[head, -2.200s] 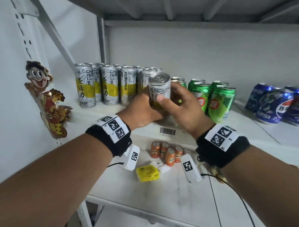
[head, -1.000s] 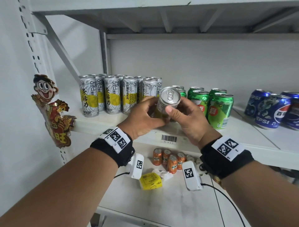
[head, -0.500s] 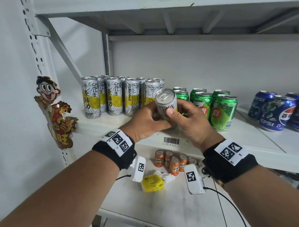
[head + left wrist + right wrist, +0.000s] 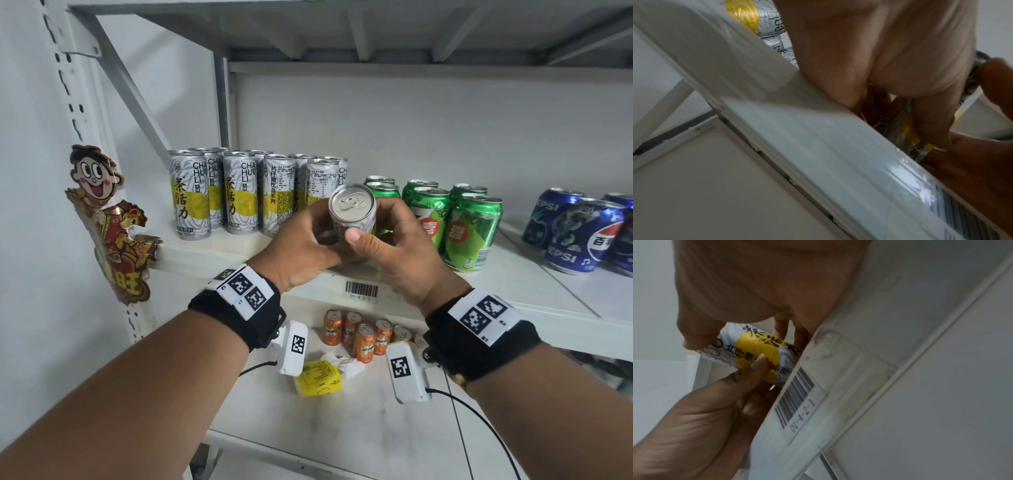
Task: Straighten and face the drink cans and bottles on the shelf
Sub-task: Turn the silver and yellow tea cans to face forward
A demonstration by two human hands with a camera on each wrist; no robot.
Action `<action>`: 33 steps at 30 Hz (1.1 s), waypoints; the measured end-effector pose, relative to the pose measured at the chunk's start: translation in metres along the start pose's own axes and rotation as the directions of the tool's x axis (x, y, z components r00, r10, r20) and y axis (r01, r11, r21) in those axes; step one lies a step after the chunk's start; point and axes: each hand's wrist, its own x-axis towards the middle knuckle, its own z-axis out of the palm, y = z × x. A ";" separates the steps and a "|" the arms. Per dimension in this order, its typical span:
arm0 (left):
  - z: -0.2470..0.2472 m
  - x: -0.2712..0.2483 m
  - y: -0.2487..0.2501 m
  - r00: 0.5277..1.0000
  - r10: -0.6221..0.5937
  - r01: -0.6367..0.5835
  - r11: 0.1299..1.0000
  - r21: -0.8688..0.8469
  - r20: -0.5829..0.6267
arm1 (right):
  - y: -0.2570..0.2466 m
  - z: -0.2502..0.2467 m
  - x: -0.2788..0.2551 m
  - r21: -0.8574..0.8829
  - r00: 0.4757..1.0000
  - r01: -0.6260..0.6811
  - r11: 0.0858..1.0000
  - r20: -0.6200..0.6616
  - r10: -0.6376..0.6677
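Both hands hold one tall silver and yellow tea can [image 4: 352, 214] above the front edge of the white shelf [image 4: 534, 291], its top tilted toward me. My left hand [image 4: 301, 240] grips its left side and my right hand [image 4: 387, 240] grips its right side, thumb on the front. The right wrist view shows the same can [image 4: 756, 353] with its yellow label between thumb and fingers. In the left wrist view the can [image 4: 900, 129] is mostly hidden by my fingers. Several matching tea cans [image 4: 239, 192] stand upright at the back left.
Green cans [image 4: 455, 222] stand right of my hands and blue Pepsi cans [image 4: 579, 229] lie tilted at the far right. The lower shelf holds small orange cans [image 4: 359, 334] and a yellow packet [image 4: 318, 377]. A cartoon sticker [image 4: 109, 222] hangs on the left upright.
The can has stayed in both hands just above the shelf edge and its tilt has shifted, so its top now faces me more. My view has moved slightly.
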 end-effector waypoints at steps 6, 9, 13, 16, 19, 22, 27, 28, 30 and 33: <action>0.003 0.001 -0.002 1.000 0.013 -0.012 1.000 0.014 -0.019 | -0.002 0.001 -0.001 -0.022 1.000 -0.005 1.000 0.006 0.005; 0.005 0.000 -0.001 1.000 0.017 -0.017 1.000 0.006 -0.023 | -0.004 0.001 -0.002 -0.060 1.000 -0.005 0.998 0.011 0.005; 0.005 -0.002 0.001 0.999 0.026 -0.025 1.000 0.016 -0.037 | -0.006 0.002 -0.003 -0.089 1.000 -0.006 0.996 -0.001 0.006; 0.005 -0.002 0.000 0.998 0.033 -0.032 0.999 0.024 -0.047 | -0.006 0.003 -0.003 -0.095 1.000 -0.016 0.995 0.002 0.016; 0.004 -0.002 -0.001 0.998 0.048 -0.046 0.998 0.029 -0.047 | -0.004 0.003 -0.003 -0.049 1.000 -0.010 0.999 0.001 0.010; 0.003 -0.002 0.001 0.998 0.060 -0.059 0.996 0.066 -0.012 | -0.001 0.004 -0.003 -0.030 1.000 0.007 1.000 -0.011 -0.008; 0.003 -0.003 0.007 0.995 0.093 -0.095 0.986 0.136 0.023 | -0.001 0.006 -0.001 0.015 0.999 0.014 1.000 -0.043 -0.014; 0.004 -0.003 0.008 0.995 0.096 -0.098 0.985 0.142 0.022 | -0.002 0.007 -0.001 0.016 0.999 0.015 1.000 -0.042 -0.014; 0.007 -0.003 0.013 0.995 0.102 -0.104 0.985 0.137 0.021 | -0.007 0.010 -0.001 0.010 0.999 0.013 1.000 -0.036 -0.013; 0.010 -0.002 0.014 0.995 0.091 -0.096 0.986 0.136 0.041 | -0.015 0.016 0.003 -0.034 0.996 -0.019 0.999 -0.083 0.016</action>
